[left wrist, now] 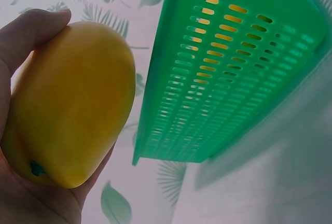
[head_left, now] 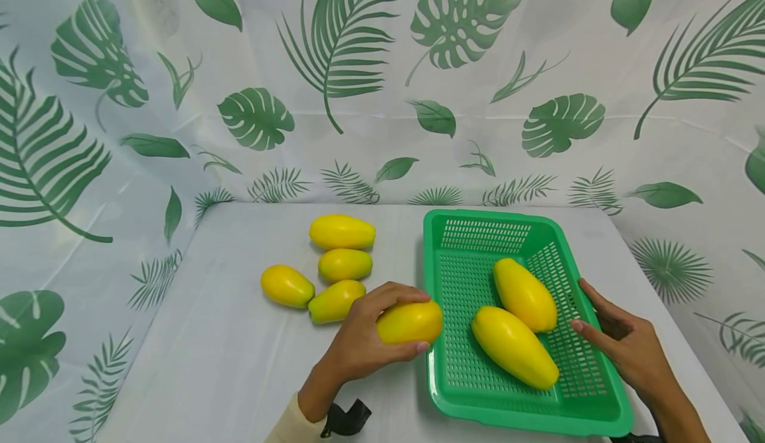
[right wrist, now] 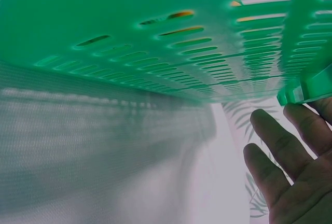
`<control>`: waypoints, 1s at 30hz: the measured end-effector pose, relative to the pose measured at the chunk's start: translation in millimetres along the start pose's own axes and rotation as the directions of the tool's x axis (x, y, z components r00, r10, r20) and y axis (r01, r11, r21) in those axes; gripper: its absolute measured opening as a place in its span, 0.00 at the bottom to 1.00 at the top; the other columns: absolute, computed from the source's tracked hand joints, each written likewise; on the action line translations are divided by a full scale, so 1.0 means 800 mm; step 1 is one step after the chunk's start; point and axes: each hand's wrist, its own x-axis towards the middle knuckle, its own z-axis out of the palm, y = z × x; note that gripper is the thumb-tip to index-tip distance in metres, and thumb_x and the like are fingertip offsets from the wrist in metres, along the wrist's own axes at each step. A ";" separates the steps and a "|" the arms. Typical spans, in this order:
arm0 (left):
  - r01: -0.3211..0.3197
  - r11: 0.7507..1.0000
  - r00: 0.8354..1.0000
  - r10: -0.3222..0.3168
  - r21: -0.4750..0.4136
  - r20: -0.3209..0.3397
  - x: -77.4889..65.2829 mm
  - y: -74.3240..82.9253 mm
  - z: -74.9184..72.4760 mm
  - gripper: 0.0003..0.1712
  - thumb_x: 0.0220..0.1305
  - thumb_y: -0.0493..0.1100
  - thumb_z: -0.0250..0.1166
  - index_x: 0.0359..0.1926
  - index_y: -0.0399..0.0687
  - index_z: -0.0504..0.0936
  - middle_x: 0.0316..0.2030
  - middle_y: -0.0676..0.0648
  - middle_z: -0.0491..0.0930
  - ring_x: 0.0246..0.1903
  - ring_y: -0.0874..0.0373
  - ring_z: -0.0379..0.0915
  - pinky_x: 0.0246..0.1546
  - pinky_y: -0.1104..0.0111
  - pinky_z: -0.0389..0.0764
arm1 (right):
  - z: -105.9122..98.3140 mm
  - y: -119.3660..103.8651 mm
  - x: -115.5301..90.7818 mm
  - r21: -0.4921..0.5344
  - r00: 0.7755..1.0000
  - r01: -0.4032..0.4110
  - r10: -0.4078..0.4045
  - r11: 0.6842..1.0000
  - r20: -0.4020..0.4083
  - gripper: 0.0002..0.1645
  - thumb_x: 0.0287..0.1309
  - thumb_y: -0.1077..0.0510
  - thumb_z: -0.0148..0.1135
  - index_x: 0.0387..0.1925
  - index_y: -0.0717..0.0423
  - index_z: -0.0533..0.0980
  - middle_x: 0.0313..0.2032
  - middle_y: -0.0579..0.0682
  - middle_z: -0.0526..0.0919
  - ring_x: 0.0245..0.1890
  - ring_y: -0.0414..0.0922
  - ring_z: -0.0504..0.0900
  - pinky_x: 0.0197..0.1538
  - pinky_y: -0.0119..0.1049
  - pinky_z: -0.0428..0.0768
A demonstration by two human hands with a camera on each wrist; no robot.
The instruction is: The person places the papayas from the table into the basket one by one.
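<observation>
A yellow papaya (head_left: 410,322) is in my left hand (head_left: 358,340), beside the left rim of a green plastic basket (head_left: 439,390). Its thumb and fingers grip the fruit from two sides, and in the left wrist view a small dark stem spot shows on the papaya (left wrist: 78,99). Two papayas (head_left: 526,295) lie inside the basket, side by side. My right hand (head_left: 627,347) holds the basket's right rim, thumb over the top. Seen from the right wrist, several fingers (right wrist: 282,143) stretch out below the rim, outside the slotted wall (right wrist: 207,53).
Several more papayas (head_left: 344,265) lie in a loose group on the white tabletop (head_left: 209,363), left of the basket. Behind and at both sides hangs a white sheet (head_left: 370,144) with green leaf prints. A black strap (head_left: 346,420) is at the left wrist.
</observation>
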 end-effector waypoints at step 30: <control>-0.092 0.996 0.995 0.091 0.005 0.038 0.043 0.008 0.022 0.32 0.59 0.49 0.80 0.65 0.59 0.83 0.61 0.54 0.83 0.58 0.61 0.80 0.56 0.65 0.84 | 0.000 -0.002 0.000 -0.034 1.000 -0.003 0.003 0.999 -0.001 0.46 0.70 0.50 0.71 0.82 0.34 0.60 0.75 0.37 0.66 0.53 0.10 0.69 0.43 0.12 0.77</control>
